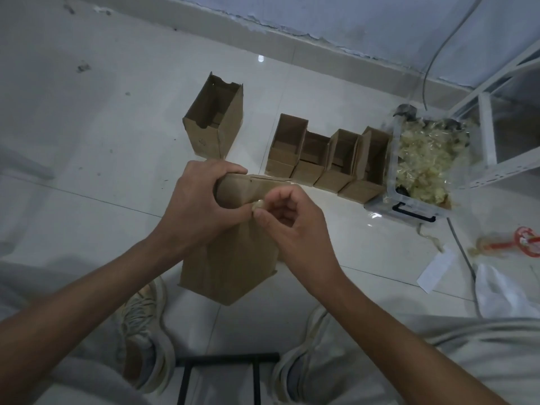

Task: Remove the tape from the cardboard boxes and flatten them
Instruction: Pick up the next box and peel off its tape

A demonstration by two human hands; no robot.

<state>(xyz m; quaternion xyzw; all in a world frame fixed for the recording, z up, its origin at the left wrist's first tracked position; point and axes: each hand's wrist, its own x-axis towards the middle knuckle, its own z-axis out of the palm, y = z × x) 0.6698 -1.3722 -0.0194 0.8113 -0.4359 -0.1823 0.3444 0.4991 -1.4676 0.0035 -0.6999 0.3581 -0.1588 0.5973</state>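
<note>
Two hands — left hand (195, 206), right hand (292, 220) — grip upright cardboard box (230, 258).

Beyond the hands (245, 211) a tall open box (214, 118) and a row of four boxes (327, 156) stand on the floor (87, 127). A plastic bin (420, 171) blocks the right side. To the left of the hands the floor is free.
</note>
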